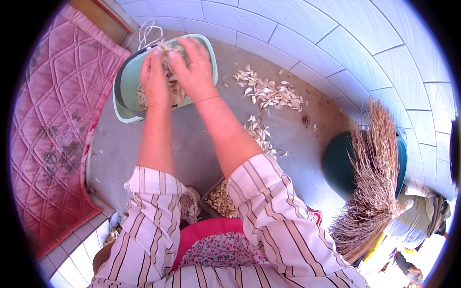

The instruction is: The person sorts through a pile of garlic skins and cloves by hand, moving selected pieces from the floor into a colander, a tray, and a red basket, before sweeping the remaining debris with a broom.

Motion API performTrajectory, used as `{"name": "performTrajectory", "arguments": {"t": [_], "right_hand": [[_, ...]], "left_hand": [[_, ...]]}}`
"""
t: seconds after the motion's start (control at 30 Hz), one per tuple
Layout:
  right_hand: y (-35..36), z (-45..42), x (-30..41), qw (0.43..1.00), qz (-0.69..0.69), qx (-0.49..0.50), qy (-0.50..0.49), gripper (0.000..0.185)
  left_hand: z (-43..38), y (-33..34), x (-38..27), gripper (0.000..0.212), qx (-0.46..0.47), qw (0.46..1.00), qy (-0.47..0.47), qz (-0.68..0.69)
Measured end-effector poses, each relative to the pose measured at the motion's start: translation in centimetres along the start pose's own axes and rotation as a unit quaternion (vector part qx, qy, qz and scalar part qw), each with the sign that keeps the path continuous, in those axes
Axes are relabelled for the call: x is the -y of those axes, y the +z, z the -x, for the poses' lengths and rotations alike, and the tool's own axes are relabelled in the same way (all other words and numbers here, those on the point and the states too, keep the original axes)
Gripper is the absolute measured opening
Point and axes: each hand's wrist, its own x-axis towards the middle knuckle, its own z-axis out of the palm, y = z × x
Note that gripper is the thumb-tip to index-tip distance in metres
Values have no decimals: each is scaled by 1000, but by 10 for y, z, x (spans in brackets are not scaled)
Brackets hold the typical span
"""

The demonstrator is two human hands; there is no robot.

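Both of my hands reach over a light green plastic basket (pixel 126 83) with a dark handle, at the upper left. Between my left hand (pixel 155 81) and my right hand (pixel 196 70) is a mass of garlic cloves and papery skins (pixel 172 77); the fingers curve around it from both sides. More cloves lie inside the basket. To the right, a pile of separated garlic cloves (pixel 272 91) is spread on the floor, with a smaller pile (pixel 260 135) nearer to me. Below my right forearm a dark container holds garlic (pixel 221 201), partly hidden by my sleeve.
A straw broom (pixel 376 172) leans over a dark green tub (pixel 336 162) at the right, by the tiled wall (pixel 295 32). A pink quilted cover (pixel 65 126) hangs at the left. One shoe (pixel 189 205) shows near my lap. Filled bags (pixel 414 216) stand at the lower right.
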Motion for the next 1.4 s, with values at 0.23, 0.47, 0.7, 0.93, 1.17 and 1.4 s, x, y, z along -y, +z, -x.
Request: {"name": "performTrajectory", "arguments": {"t": [0.23, 0.47, 0.7, 0.93, 1.17, 1.4], "right_hand": [[-197, 77, -22, 955, 52, -147, 253, 15], [-314, 216, -27, 771, 415, 127, 465, 43], [-289, 224, -53, 824, 366, 143, 408, 50], [-277, 192, -68, 901, 257, 59, 344, 40], [-317, 232, -38, 778, 284, 349, 438, 16], [-274, 214, -64, 826, 28, 134, 547, 10]], "left_hand": [[82, 3, 42, 19, 187, 850, 340, -357], [151, -40, 125, 60, 568, 609, 278, -479], [156, -35, 167, 73, 655, 525, 211, -501], [166, 12, 199, 70, 581, 625, 252, -456], [171, -12, 165, 69, 641, 524, 240, -507], [185, -30, 161, 69, 602, 554, 246, -519]]}}
